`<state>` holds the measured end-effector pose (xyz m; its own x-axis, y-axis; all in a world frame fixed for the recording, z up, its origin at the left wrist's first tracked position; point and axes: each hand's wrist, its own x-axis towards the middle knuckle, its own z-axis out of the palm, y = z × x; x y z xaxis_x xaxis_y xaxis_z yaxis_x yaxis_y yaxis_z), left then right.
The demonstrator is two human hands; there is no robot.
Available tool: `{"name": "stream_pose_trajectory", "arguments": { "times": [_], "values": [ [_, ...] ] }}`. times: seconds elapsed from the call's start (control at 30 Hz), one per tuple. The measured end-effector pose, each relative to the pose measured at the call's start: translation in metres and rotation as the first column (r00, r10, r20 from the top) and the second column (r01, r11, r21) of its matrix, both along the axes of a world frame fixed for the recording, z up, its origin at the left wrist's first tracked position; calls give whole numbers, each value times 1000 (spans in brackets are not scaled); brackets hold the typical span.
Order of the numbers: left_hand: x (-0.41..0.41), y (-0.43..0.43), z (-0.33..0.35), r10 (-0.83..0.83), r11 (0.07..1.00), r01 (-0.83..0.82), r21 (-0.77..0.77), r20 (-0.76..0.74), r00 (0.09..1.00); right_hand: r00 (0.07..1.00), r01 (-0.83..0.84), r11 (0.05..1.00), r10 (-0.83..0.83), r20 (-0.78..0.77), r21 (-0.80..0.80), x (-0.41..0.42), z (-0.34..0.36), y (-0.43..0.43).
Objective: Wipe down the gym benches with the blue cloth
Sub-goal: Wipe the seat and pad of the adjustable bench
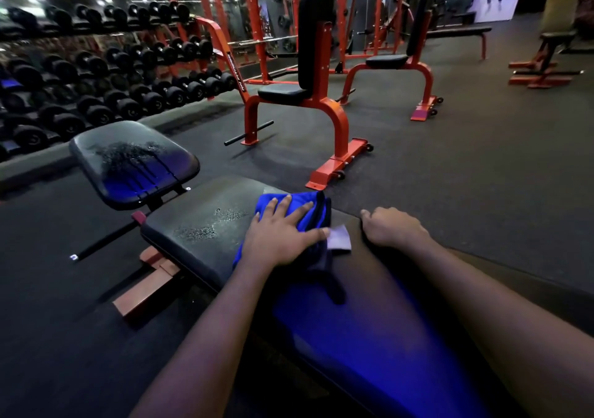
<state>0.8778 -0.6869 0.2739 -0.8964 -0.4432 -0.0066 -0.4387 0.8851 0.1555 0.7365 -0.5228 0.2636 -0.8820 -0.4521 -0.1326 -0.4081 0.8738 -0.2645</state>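
Note:
A black padded gym bench [193,221] runs from the lower right toward the middle, with wet droplets on its surface. A separate black seat pad [128,163] beyond it is wet too, with drips running down. My left hand [279,234] lies flat with spread fingers on the folded blue cloth [308,208], pressing it onto the bench pad. A white tag sticks out of the cloth. My right hand [392,228] rests on the bench's right edge with its fingers curled over the edge.
A rack of black dumbbells [96,80] fills the left side. Two orange upright seat benches [308,93] [411,57] stand ahead on the dark rubber floor [450,176]. Orange rack frames and a flat bench [456,31] are at the back.

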Motion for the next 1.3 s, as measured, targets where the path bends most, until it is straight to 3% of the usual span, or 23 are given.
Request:
{"name": "stream_pose_trajectory", "arguments": {
  "times": [0.2,0.43,0.57,0.73,0.93,1.17,1.3],
  "values": [
    [-51,-25,9,74,997,-74,5,46,996,1000,3,1000,-3,28,-9,4,2,1],
    [50,3,-3,56,998,-55,18,-84,995,996,27,999,-29,81,22,4,10,-8],
    [72,0,-5,103,995,-100,25,-100,990,988,-73,997,70,141,22,12,19,-50],
    [27,-44,-1,120,993,-119,23,-59,991,998,-63,998,63,-1,-12,14,5,-73],
    [-7,-74,7,151,988,-151,36,-3,988,997,-57,998,57,-42,6,16,6,-71],
    [54,-19,-5,142,990,-143,1,-91,986,997,-47,999,48,-54,14,17,5,-71],
    [59,-9,-3,179,984,-178,20,-63,982,997,-45,999,46,-65,15,15,3,-74]
  ]
}}
